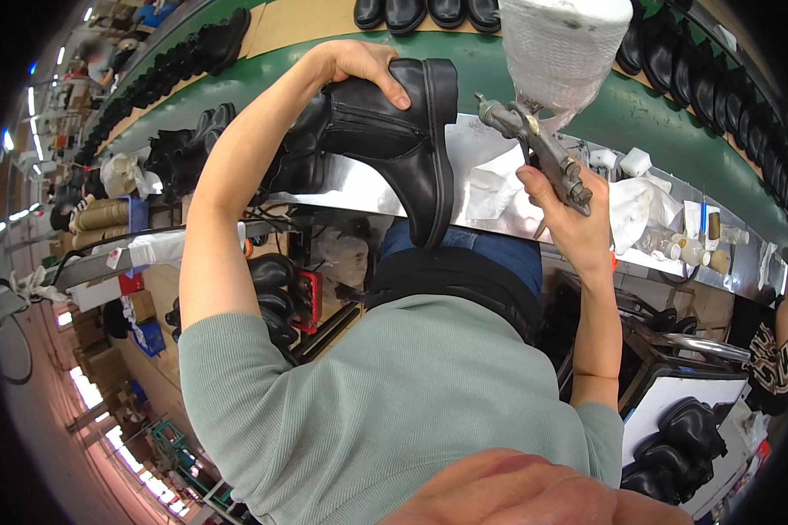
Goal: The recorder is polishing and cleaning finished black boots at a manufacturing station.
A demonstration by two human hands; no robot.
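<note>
Partly cropped — spray gun's cup (562,44).

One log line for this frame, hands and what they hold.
left hand: grips black ankle boot, sole to the right | right hand: holds spray gun, white-wrapped cup on top | behind: green conveyor, black boots

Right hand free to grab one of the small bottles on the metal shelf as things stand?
Probably not. The right hand is closed around the spray gun, so no fingers are free. The small bottles lie on the metal shelf to its right, with nothing between them.
</note>
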